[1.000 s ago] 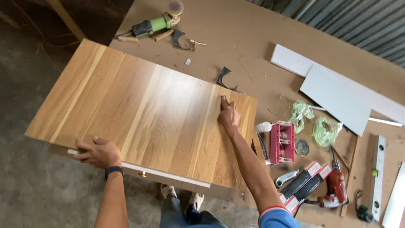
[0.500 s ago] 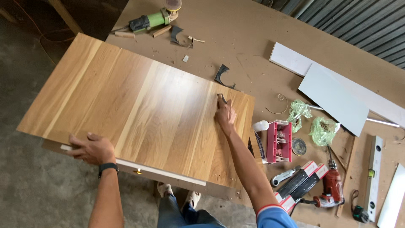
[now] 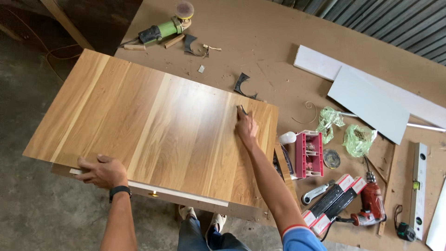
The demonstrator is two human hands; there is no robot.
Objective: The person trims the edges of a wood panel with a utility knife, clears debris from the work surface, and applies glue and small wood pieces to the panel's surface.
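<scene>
A large wood-grain panel (image 3: 148, 125) lies flat, overhanging the brown workbench (image 3: 278, 51) toward me. My left hand (image 3: 103, 171) grips its near edge at the left, fingers curled over the top, a black band on the wrist. My right hand (image 3: 246, 126) rests on the panel near its far right corner, pinching a small dark pencil-like tool (image 3: 242, 110) against the surface. My feet in light shoes (image 3: 202, 214) show below the panel.
On the bench: a green grinder (image 3: 162, 29) at the back, white boards (image 3: 367, 102), a red case (image 3: 310, 153), green bags (image 3: 357, 138), a red drill (image 3: 369, 207), boxes (image 3: 330, 204), a level (image 3: 417, 186). Concrete floor (image 3: 28, 204) lies to the left.
The panel and both hands sit slightly lower and to the right in view as my head shifted; my left hand slid a little right along the near edge. The right hand stays at the corner.
</scene>
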